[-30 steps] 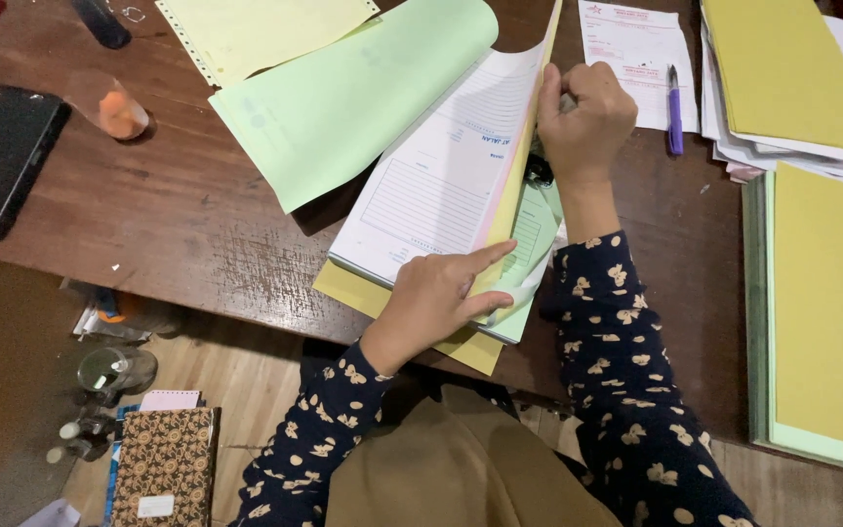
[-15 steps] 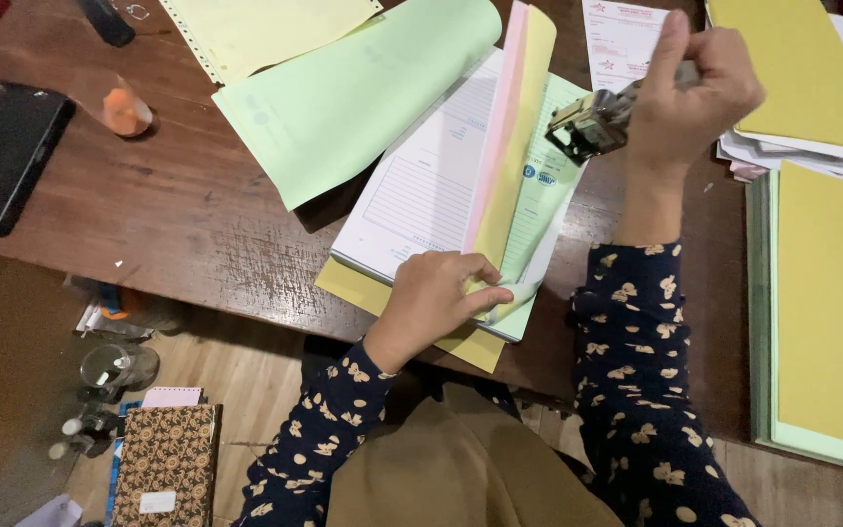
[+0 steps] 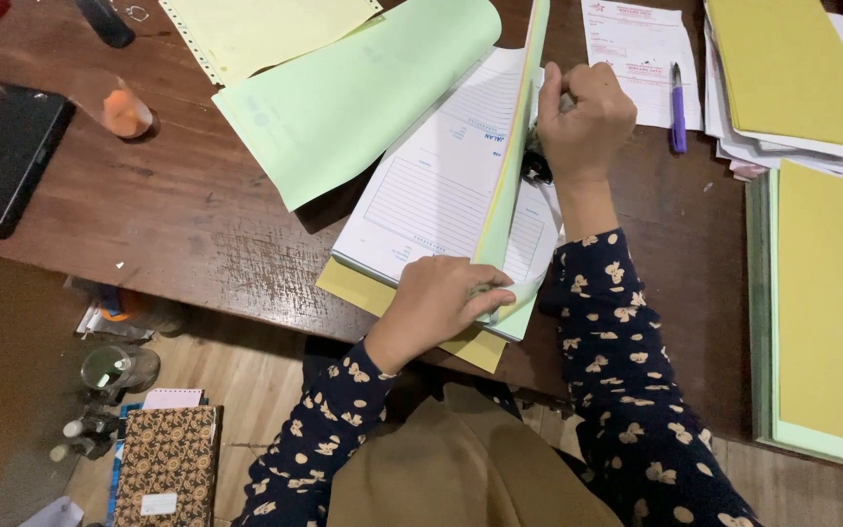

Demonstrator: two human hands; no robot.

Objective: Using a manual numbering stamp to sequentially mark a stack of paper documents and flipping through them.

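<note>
A pad of forms (image 3: 441, 185) lies open on the brown wooden table (image 3: 197, 244). Its light green sheet (image 3: 363, 88) is folded back to the upper left. A thin yellow sheet (image 3: 507, 185) stands on edge over the white ruled page. My left hand (image 3: 446, 298) pinches the lower corner of the loose sheets at the pad's near edge. My right hand (image 3: 585, 117) is closed in a fist around a small dark tool (image 3: 536, 164), pressed against the pad's right side. Most of the tool is hidden by my fingers.
A black phone (image 3: 2, 156) and a small orange object (image 3: 124, 112) lie at the left. A purple pen (image 3: 677, 107) rests on a white form (image 3: 636, 49). Yellow paper stacks (image 3: 792, 68) and a yellow-green pile (image 3: 831, 303) fill the right. A patterned notebook (image 3: 168, 464) and a jar (image 3: 114, 369) are on the floor.
My right hand lifted away to the right with the dark tool, then came back down onto the pad's right edge. My left hand kept hold of the lower corner.
</note>
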